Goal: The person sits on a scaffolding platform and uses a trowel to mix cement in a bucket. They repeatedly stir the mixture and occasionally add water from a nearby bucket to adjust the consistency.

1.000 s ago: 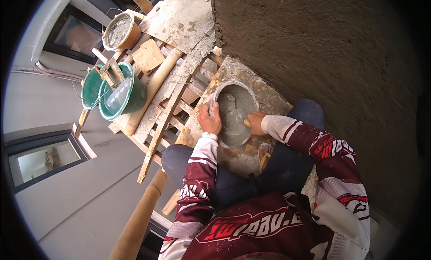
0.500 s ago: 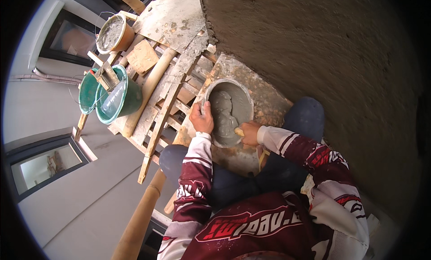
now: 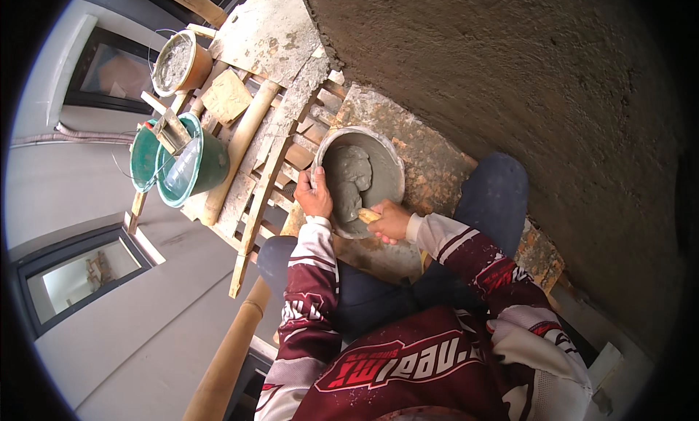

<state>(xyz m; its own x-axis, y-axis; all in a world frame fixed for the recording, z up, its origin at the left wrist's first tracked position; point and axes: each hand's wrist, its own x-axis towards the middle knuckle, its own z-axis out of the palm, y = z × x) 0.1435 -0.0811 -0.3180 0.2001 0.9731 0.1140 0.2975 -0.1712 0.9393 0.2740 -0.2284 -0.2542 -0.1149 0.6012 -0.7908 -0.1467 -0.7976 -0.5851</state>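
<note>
A round pan of wet grey mortar (image 3: 360, 175) rests on a mortar-stained board in front of my knees. My left hand (image 3: 314, 195) grips the pan's near-left rim. My right hand (image 3: 389, 221) holds the wooden handle of a trowel (image 3: 357, 206), whose blade is buried in the mortar at the pan's near side. Both sleeves are dark red and white.
A rough plastered wall (image 3: 524, 86) rises on the right. Wooden scaffold planks and poles (image 3: 255, 166) stretch to the left, carrying a green bucket (image 3: 193, 166) with a tool across it and an orange bucket (image 3: 178, 61) of mortar. Far below lie a grey facade and windows (image 3: 65, 275).
My right hand slid from the pan's right rim toward its near edge, and now works the trowel in the mortar. My left hand stayed on the rim. The view shifted slightly.
</note>
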